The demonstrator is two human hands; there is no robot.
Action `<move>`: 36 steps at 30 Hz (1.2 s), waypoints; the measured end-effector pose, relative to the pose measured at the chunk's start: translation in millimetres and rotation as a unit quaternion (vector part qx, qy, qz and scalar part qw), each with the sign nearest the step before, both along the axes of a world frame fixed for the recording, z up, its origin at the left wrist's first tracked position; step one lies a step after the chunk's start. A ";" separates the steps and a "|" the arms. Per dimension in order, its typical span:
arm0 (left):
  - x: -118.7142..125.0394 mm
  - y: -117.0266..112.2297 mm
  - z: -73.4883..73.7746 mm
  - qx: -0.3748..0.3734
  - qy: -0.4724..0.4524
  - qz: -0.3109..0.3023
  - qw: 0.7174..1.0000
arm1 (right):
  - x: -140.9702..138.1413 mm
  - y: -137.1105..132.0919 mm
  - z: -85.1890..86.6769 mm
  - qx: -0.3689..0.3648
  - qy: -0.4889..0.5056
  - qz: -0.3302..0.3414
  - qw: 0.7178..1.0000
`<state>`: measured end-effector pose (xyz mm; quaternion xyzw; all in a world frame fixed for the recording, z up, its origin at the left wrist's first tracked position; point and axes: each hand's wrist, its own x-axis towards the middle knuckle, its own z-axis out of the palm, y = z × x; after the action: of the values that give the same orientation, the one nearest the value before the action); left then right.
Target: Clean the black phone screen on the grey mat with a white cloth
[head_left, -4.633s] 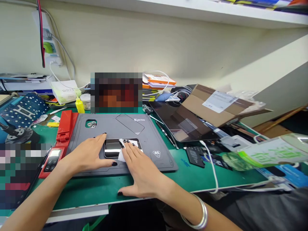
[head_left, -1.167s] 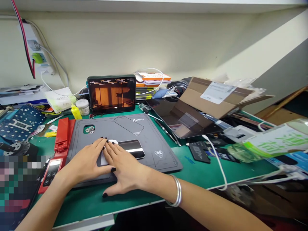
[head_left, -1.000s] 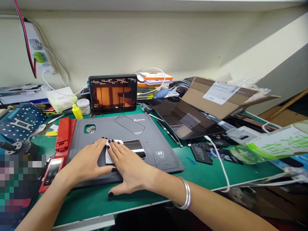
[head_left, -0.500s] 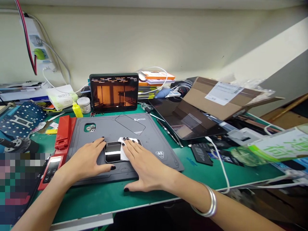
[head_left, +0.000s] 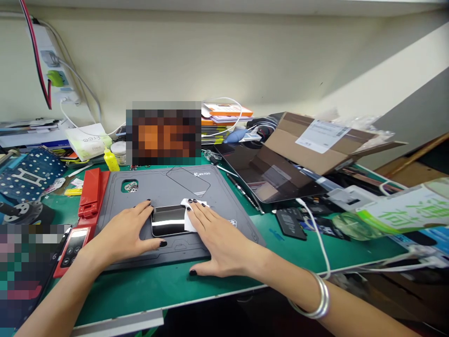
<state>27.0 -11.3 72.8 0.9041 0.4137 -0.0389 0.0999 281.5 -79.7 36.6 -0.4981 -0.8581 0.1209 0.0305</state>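
Observation:
A black smartphone (head_left: 167, 221) lies flat on a grey WKTOO work mat (head_left: 150, 180), its glossy side up. My right hand (head_left: 219, 238) rests over the phone's right end, with a white cloth (head_left: 190, 216) under its fingertips. My left hand (head_left: 122, 231) lies flat on the mat with its fingers spread, touching the phone's left edge. The cloth hides part of the phone's right end. A clear glass screen protector (head_left: 188, 181) lies further back on the mat.
A red clamp bar (head_left: 91, 194) and a red digital controller (head_left: 68, 250) stand left of the mat on the green bench mat (head_left: 140, 285). Behind stand a blurred tablet (head_left: 163, 133) and a yellow bottle (head_left: 111, 160). A dark tablet (head_left: 270, 175) and cardboard box (head_left: 308, 145) lie right.
My right hand has slid rightward along the phone with the cloth, baring more of the dark glass. My left hand has stayed near the phone's left edge.

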 end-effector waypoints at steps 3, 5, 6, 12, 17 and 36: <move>1.3 -0.8 2.3 -0.004 0.001 0.003 1.000 | 1.5 -1.0 0.4 -0.001 0.003 -0.006 1.000; 1.8 -1.4 3.1 -0.008 0.004 0.005 1.000 | 2.0 -1.6 0.8 -0.006 0.000 -0.009 1.000; 2.0 -1.6 3.3 -0.010 0.005 0.007 1.000 | 2.2 -1.9 1.0 -0.009 -0.004 -0.011 1.000; 1.3 -1.0 2.0 -0.003 0.001 0.009 1.000 | 3.2 -2.7 0.4 -0.002 0.007 -0.013 1.000; 0.8 -0.4 1.2 -0.002 0.001 0.009 1.000 | 3.3 -3.0 0.4 -0.012 -0.008 -0.020 1.000; -1.7 0.1 -2.2 0.006 -0.029 0.008 1.000 | 6.7 -5.1 2.8 -0.010 -0.013 -0.035 0.999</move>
<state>25.3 -11.2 70.6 0.9021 0.4180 -0.0094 0.1066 288.2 -84.8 39.4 -0.5293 -0.8395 0.1214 0.0182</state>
